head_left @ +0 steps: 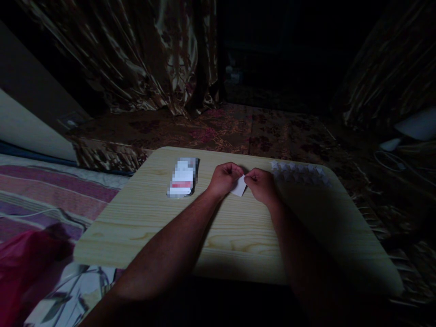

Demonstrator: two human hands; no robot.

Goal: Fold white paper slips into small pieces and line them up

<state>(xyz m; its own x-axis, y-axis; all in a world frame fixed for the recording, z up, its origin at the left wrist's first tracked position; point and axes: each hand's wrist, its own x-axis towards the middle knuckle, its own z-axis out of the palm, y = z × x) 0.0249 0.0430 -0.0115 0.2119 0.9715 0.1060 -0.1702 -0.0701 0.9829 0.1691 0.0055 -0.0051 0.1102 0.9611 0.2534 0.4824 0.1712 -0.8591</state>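
Observation:
Between my two hands is a small white piece of paper (240,187), held just above the wooden table (238,227). My left hand (225,178) is closed on its left side, with thumb and fingers curled around the edge. Opposite it, my right hand (260,182) pinches the paper's upper right corner. The fingertips partly cover the paper, so I cannot make out its folds. To the right of my right hand stand several small folded white paper pieces (299,173) in rows.
A phone (182,178) with a lit, blurred screen lies on the table's left part. Left of the table is a striped bedspread (51,186) with a pink cloth or bag (30,263) on it. Patterned curtains (177,50) hang behind. A white lamp (417,125) stands at the right.

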